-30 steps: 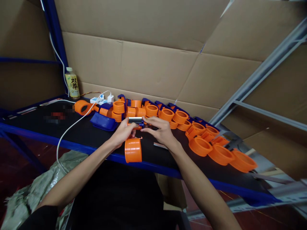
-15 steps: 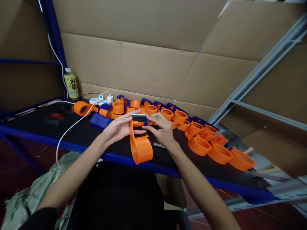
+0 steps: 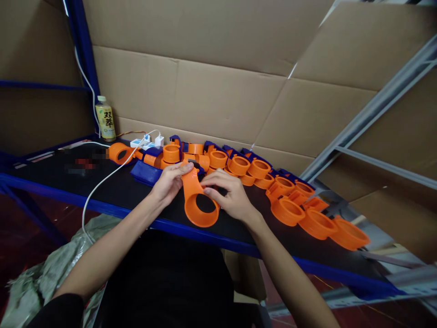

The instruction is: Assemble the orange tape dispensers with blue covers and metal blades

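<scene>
An orange plastic tape dispenser [image 3: 192, 184] is held above the front of the bench, its round ring hanging down toward me. My left hand [image 3: 168, 184] grips its upper end, with the thumb on top and the other fingers partly hidden behind. A dark piece shows at that upper end. On the other side, my right hand [image 3: 230, 191] is curled, its fingertips and thumb pinching at the dispenser's right edge. Just behind my hands lie more orange and blue dispensers [image 3: 218, 158].
Rows of dispensers [image 3: 287, 211] run along the right of the black-topped bench [image 3: 112, 193]. Blue pieces [image 3: 146, 173] lie left of my hands. A white cable [image 3: 102, 182] crosses the left side from a power strip [image 3: 145, 144]. A drink bottle [image 3: 105, 119] stands at the back left.
The dispenser has turned: its ring now faces me and the black serrated edge has swung out of sight. My right hand has moved slightly down along its side.
</scene>
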A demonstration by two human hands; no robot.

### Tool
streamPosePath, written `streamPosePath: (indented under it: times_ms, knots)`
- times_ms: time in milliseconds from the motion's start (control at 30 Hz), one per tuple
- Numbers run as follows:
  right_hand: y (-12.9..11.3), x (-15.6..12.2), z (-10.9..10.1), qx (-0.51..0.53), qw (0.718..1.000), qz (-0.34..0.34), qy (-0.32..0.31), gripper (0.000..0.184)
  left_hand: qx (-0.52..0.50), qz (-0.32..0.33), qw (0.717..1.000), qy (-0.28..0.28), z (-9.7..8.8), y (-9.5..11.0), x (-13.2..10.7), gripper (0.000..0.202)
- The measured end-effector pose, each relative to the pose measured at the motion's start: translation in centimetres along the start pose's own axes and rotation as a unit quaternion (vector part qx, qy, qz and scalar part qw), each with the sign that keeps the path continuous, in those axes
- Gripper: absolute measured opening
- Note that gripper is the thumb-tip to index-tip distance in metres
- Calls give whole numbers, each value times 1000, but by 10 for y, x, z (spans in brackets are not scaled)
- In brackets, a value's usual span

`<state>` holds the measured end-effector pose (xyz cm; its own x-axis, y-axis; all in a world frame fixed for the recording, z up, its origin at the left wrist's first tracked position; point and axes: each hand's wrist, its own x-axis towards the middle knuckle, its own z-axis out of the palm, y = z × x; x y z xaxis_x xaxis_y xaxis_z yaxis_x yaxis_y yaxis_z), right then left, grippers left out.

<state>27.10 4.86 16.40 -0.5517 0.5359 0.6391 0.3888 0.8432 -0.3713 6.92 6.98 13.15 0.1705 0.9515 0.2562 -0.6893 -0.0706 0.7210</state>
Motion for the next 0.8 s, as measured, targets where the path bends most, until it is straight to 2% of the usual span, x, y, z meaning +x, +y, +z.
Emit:
streamPosePath:
  times_ms: [133,233,333,400,500,567,633,700,800]
  knots:
    - [-15,6,-4,-32,998,4,-54,21,0,24,999,21,1,4,0,18]
    - [-20,16,-6,-48,998,18,-28,22,-11,50,998,21,4,11,-2,23]
    - [-21,30,1,28,998,53,26,29,-45,33,998,-13,7,17,-2,42]
    - [-18,42,10,101,991,76,34,36,-62,26,997,-27,8,22,-1,53]
    - [-8,64,27,182,976,116,-6,52,-89,77,993,-1,5,34,1,48]
    - [4,79,38,185,971,148,-16,65,-125,118,985,19,-1,50,0,41]
    - [15,93,49,106,983,145,-23,66,-149,147,978,23,-10,71,-3,45]
    - [22,103,62,-27,993,97,-58,49,-143,137,980,26,-19,90,-7,50]
    - [26,112,85,-170,977,29,-123,24,-96,101,990,30,-28,106,-12,50]
